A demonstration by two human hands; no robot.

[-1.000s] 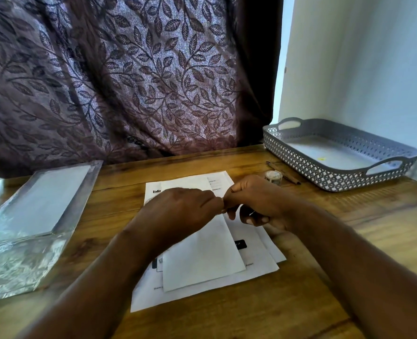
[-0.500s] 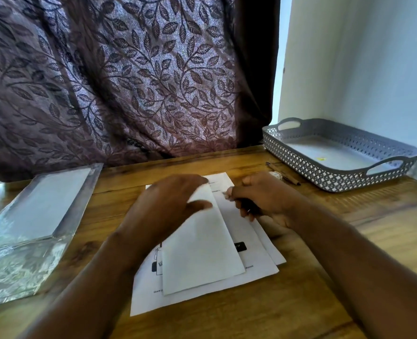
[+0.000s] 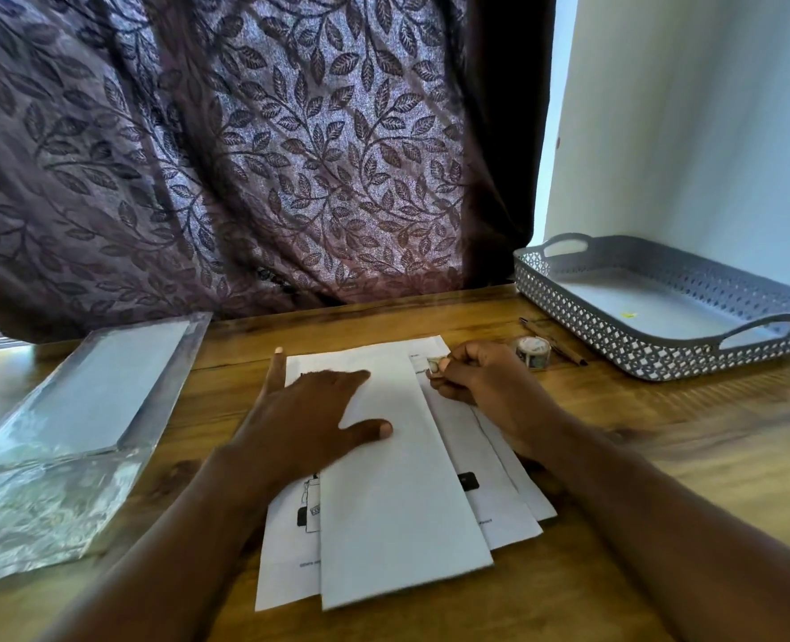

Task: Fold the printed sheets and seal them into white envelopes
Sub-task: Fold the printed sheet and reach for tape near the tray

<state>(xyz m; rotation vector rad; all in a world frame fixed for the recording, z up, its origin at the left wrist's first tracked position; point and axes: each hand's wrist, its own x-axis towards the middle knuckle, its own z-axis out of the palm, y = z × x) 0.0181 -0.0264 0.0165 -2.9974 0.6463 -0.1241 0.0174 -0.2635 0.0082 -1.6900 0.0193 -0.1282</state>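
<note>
Left hand (image 3: 309, 419) lies flat on the desk (image 3: 708, 410), fingers spread and pressing down; right hand (image 3: 481, 384) is curled in a pinch. Printed sheets (image 3: 286, 572) are fanned mid-desk, their black print too small to read. On top is the white envelope (image 3: 397, 502), pinned by the left hand. A patterned tape roll (image 3: 533, 352) sits just right, and the right fingertips nip a small tape piece (image 3: 433, 366).

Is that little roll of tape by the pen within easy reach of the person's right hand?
Probably yes. The tape roll stands on the table just beyond the right hand, with nothing between them. That hand pinches a small patterned strip, though, so it is not free.
</note>
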